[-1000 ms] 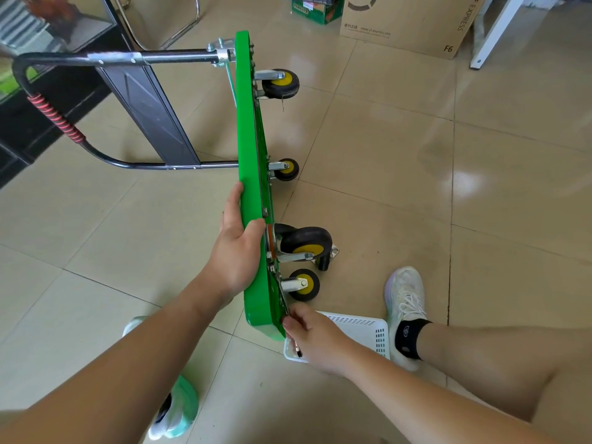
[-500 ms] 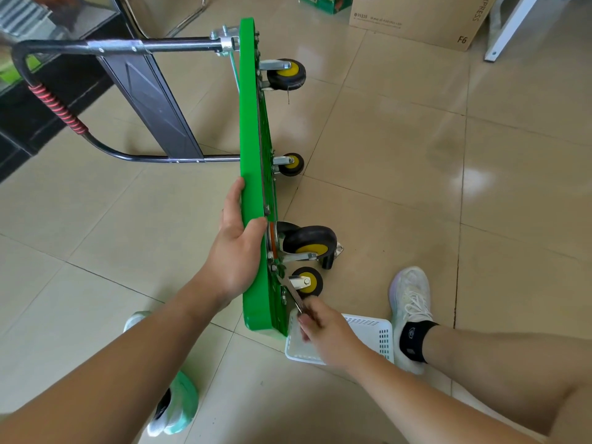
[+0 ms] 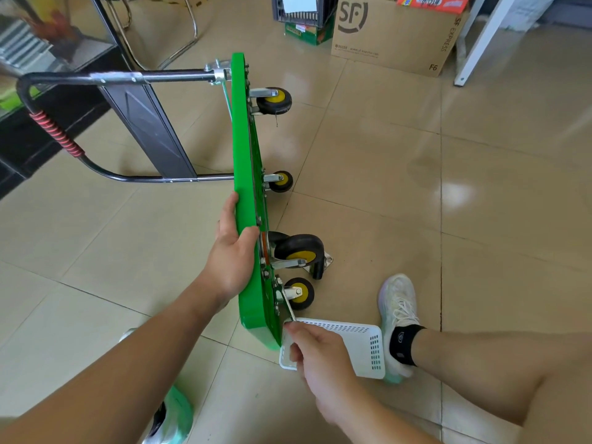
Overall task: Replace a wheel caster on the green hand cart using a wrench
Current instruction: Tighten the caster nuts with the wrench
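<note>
Head view: glossy beige tiled floor [image 3: 400,193] fills most of the frame. Green flat-deck hand cart [image 3: 246,187] stands tipped on its long edge at centre, wheels facing right, its black tubular push handle [image 3: 128,77] folded out to the left. Brown cardboard shipping box [image 3: 394,36] sits well back against the far side. White perforated plastic basket [image 3: 362,344] lies on the floor just beside the cart's near corner. Left hand [image 3: 234,254] grips the deck's upper edge, thumb hooked over the rim and fingers flat on the far face, steadying the cart. Right hand [image 3: 317,354] is over the basket, thumb and fingers pinched on the handle end of a slim grey metal wrench [image 3: 288,307]. Large black caster with yellow hub [image 3: 299,248] shows beside the underside; cannot tell if it is bolted on or loose on the floor. Small black-and-yellow swivel caster [image 3: 299,293] sits nearest the person, and the wrench head reaches its mounting plate. Judgement: the step in hand is working the fasteners on that near caster, loosening or tightening unclear. Next move calls for seating the wrench squarely on a nut and turning while the left hand braces the deck against tipping.
</note>
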Demonstrator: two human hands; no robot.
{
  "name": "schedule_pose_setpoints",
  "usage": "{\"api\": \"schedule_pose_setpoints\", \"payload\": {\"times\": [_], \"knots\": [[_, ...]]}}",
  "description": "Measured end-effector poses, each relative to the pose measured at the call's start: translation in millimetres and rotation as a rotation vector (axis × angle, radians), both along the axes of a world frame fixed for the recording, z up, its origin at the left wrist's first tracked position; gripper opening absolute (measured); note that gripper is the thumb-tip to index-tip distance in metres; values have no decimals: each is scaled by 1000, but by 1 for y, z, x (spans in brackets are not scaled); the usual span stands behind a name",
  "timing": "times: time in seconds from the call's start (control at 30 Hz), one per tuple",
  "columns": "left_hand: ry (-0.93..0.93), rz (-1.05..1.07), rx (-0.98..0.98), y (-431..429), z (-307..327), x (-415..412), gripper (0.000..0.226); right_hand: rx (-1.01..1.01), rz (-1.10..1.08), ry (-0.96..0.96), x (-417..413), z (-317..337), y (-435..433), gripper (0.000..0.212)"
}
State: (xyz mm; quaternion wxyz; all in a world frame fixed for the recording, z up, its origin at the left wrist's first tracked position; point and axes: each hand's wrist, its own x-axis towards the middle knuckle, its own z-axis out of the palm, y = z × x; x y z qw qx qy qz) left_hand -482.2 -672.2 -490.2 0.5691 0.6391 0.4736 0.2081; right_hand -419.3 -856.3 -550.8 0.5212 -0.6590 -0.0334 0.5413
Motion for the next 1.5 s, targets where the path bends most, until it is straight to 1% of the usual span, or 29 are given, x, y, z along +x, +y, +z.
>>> {"api": "schedule_pose_setpoints", "payload": {"times": [0.1,0.2,0.4,0.6,0.73,0.8,0.9,0.97,1.17,1.33,1.43,1.5], "knots": [[2,1,1,-1,0,0,75,-4,-33,11,-1,3,4,21],[8,-5,-8,0,0,-1,74,8,-11,8,-1,5,5,18],[21,-7,-3,1,-1,-1,73,20,129,-53,0,1,10,20],[16,-8,2,2,-2,0,73,96,210,-37,7,-1,11,36],[16,-1,9,1,-3,1,73,172,196,-21,5,1,14,41],[11,5,9,0,-3,1,73,192,201,-35,2,0,14,41],[10,9,5,1,-3,1,73,137,229,-142,-1,0,12,37],[12,10,2,1,-3,0,73,116,235,-166,-2,-1,13,35],[9,6,3,-1,0,1,73,87,209,-166,-8,1,21,33],[10,2,-2,-2,2,1,73,68,209,-229,-13,-6,23,30],[13,8,0,-2,2,1,74,78,226,-222,-11,-11,24,30],[9,4,0,-2,2,1,74,112,236,-184,-7,-15,23,30]]}}
